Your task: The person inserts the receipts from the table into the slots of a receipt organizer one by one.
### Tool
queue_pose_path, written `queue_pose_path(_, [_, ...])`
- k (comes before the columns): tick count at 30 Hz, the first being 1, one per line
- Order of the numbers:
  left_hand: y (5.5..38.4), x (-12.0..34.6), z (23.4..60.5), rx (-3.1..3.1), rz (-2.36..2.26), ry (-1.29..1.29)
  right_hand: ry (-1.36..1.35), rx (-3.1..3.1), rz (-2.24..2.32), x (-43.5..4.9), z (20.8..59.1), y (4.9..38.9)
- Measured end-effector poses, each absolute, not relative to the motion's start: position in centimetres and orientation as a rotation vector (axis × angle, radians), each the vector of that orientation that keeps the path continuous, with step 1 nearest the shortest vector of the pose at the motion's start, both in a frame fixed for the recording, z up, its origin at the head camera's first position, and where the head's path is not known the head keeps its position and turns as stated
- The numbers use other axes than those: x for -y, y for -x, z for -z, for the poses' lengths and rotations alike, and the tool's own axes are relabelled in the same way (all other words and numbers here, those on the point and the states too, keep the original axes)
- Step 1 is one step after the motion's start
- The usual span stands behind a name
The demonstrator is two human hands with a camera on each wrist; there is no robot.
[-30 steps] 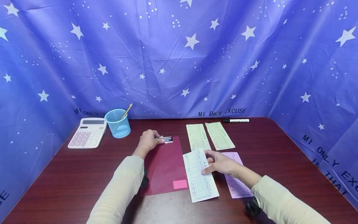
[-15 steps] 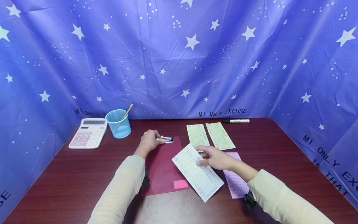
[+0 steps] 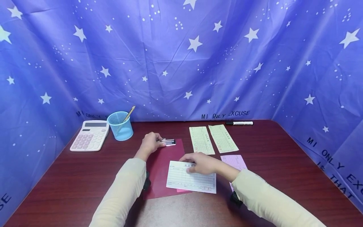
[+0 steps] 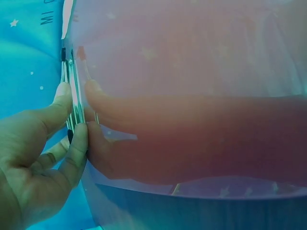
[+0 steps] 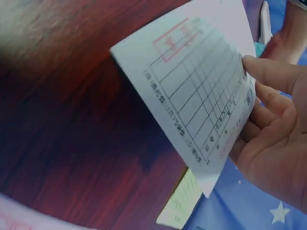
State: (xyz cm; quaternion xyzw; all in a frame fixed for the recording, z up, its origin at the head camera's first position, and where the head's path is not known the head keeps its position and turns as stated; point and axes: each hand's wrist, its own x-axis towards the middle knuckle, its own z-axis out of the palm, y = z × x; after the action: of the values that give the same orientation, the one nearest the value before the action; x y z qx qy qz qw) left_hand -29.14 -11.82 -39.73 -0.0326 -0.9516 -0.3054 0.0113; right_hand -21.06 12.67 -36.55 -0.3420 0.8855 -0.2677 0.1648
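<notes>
A dark red, glossy clipboard (image 3: 158, 179) lies on the table, its metal clip (image 3: 170, 142) at the far edge. My left hand (image 3: 149, 144) pinches that clip; in the left wrist view, thumb and fingers press it from both sides, and the board mirrors the hand. Between thumb and fingers, my right hand (image 3: 202, 164) holds a white printed form (image 3: 188, 183) by its upper edge. This form is turned sideways over the clipboard's near right corner, overlapping most of a pink label (image 3: 182, 190). In the right wrist view the form (image 5: 192, 86) is tilted, its red stamp box showing.
Two yellow forms (image 3: 202, 140) lie behind the right hand, and a purple form (image 3: 234, 161) is partly under the right forearm. A black-capped marker (image 3: 242, 123) rests at the back edge. A calculator (image 3: 90, 135) and a blue mesh pen cup (image 3: 121, 129) stand at the left.
My right hand has moved left and rotated the white form from upright to sideways, bringing it over the clipboard's lower right corner. The left hand has stayed on the clip.
</notes>
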Motion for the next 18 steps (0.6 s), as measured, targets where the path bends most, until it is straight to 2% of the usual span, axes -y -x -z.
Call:
queue_pose_path(9, [28.9, 11.7, 39.6, 2.967, 0.966, 0.099, 0.975, -2.592, 0.703, -11.1, 37.6, 21.0])
queue_pose_path(18, [28.9, 11.7, 39.6, 2.957, 0.960, 0.090, 0.931, -2.618, 0.855, -13.6, 37.0, 21.5])
